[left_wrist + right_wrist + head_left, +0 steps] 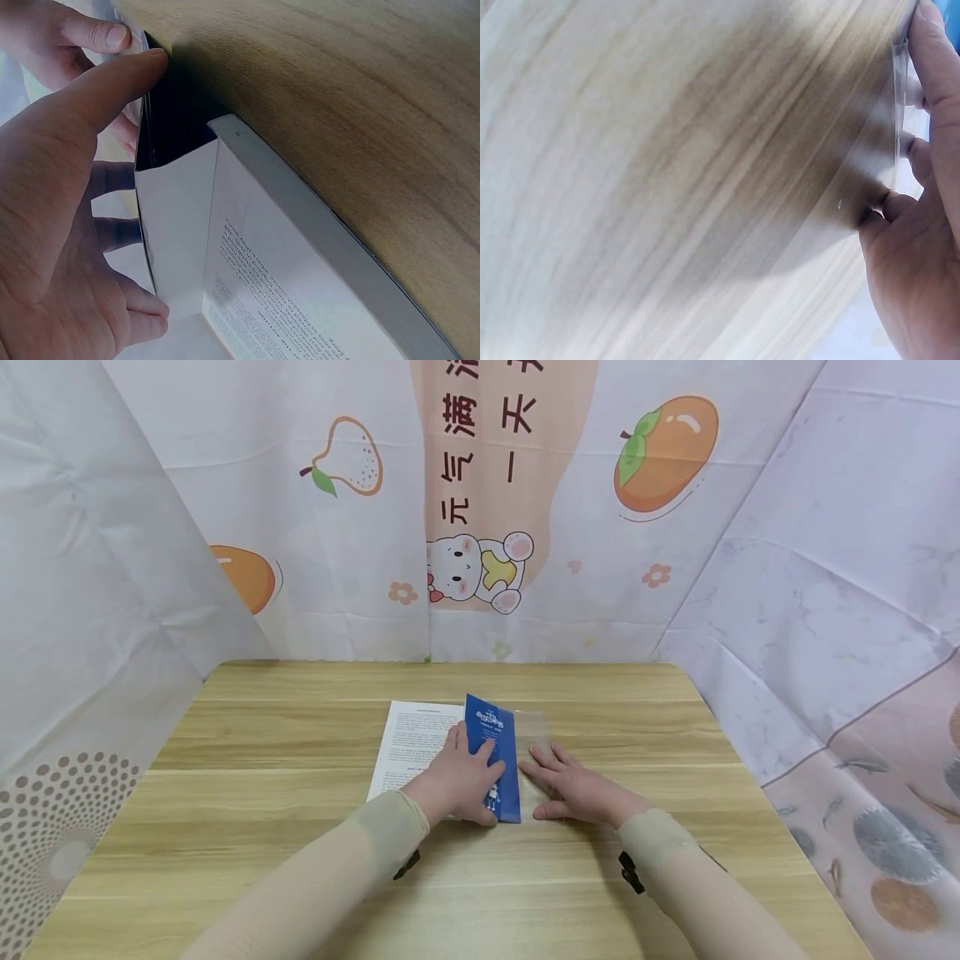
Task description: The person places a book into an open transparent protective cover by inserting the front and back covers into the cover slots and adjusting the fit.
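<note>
A book lies open on the table, its white printed page (420, 735) to the left and its blue cover (507, 777) standing partly raised to the right. My left hand (456, 781) rests on the blue cover with its fingers spread. In the left wrist view, the thumb (139, 71) touches the cover's edge, and the white inner side (176, 217) of the cover faces the page. A clear plastic film (534, 727) extends right from the cover. My right hand (581, 789) lies over that film, fingers spread. In the right wrist view, the film's edge (898, 112) shows beside the fingers.
The book is near the middle of a wood-grain table (262, 760). A printed curtain (360, 527) hangs behind the table's far edge, and further cloth hangs along both sides.
</note>
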The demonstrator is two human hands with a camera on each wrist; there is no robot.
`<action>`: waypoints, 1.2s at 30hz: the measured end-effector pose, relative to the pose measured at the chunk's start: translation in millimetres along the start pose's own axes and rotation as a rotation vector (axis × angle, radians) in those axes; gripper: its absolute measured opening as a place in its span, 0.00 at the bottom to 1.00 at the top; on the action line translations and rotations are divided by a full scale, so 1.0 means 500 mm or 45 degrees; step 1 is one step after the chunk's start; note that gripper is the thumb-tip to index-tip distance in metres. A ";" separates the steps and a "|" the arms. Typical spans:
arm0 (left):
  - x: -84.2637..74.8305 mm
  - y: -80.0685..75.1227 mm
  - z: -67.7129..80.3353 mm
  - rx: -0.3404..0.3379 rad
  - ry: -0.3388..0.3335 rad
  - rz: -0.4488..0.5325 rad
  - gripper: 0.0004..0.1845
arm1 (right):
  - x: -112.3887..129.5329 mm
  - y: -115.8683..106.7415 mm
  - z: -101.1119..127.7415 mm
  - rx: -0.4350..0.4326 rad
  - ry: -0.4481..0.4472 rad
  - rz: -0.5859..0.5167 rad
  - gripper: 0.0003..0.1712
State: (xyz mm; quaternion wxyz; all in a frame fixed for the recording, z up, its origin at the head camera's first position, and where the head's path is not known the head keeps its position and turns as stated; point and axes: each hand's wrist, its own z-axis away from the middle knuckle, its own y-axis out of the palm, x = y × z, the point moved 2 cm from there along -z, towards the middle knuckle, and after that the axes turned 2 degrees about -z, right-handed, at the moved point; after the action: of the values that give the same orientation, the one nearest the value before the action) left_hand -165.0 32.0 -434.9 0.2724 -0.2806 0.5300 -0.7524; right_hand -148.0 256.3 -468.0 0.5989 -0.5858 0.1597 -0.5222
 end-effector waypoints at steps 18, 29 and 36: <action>-0.007 -0.002 -0.004 0.019 -0.014 0.009 0.48 | 0.002 -0.002 0.002 0.001 0.009 0.003 0.47; -0.010 0.000 -0.004 0.023 -0.005 0.013 0.48 | 0.002 -0.001 0.001 0.003 0.006 0.019 0.47; -0.008 0.001 -0.003 0.011 0.005 -0.002 0.48 | 0.001 -0.001 0.001 0.010 0.011 0.013 0.47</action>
State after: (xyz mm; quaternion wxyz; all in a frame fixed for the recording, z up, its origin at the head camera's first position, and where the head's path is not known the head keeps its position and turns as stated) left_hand -163.1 35.4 -436.3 0.2718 -0.2785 0.5272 -0.7554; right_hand -147.3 256.2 -467.0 0.6031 -0.5804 0.1632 -0.5223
